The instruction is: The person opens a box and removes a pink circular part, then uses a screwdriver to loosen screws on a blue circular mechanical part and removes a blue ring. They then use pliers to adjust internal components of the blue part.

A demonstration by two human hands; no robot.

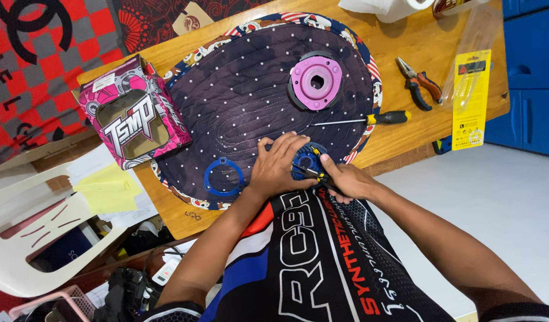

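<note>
Round part (315, 81) on quilted mat (250, 89), screwdriver (369, 120) right of it, box (133, 111) left, pliers (421, 84) further right

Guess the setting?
Probably a home hobby workbench: wooden table with a padded work mat, pliers, a screwdriver, and both hands on a small blue part.

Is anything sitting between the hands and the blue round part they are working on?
Nothing visible does. The left hand already grips the blue round part at the edge of the dark quilted mat, and the right hand presses a small yellow-and-black tool against it. The blue ring lies off to the side.
</note>
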